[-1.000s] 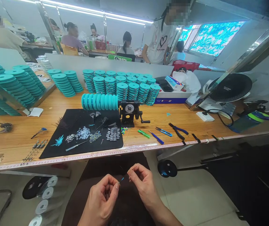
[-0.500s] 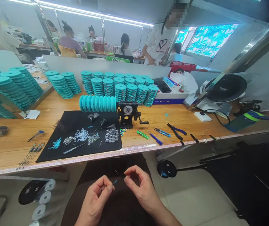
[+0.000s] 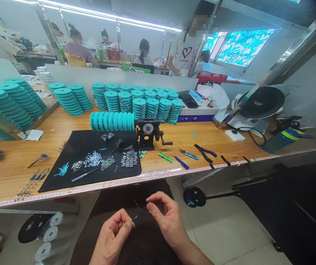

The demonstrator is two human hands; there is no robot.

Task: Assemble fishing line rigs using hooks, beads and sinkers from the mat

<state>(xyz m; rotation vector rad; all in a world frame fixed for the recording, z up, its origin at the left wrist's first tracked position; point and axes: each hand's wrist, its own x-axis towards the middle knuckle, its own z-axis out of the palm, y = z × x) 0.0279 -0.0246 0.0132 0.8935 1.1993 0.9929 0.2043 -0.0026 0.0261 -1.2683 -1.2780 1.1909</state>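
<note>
My left hand [image 3: 113, 233] is closed in a pinch, with a thin blue piece [image 3: 135, 217] sticking out past the thumb and index fingertips. To its right, my right hand [image 3: 167, 217] holds its thumb and index finger curled close together; whatever is between the tips is too small to make out. A fine light-coloured sliver [image 3: 136, 203] shows between the hands against the dark cloth [image 3: 144, 243] over my lap. Similar blue pieces [image 3: 63, 169] lie on the black mat [image 3: 57, 182] on the table in front.
Beyond the mat stands a hand-cranked winder [image 3: 147, 132] carrying a row of turquoise spools [image 3: 112, 121]. Stacked spools [image 3: 139, 108] fill the back. Small clear parts [image 3: 94, 159], a screwdriver [image 3: 84, 175], blue-handled pliers [image 3: 206, 151] and snips [image 3: 189, 154] lie near the table edge. Co-workers are behind the partition.
The view has shifted slightly, moving the table to the left in the picture. Both hands stay nearly in place, the left still pinching the thin blue piece.
</note>
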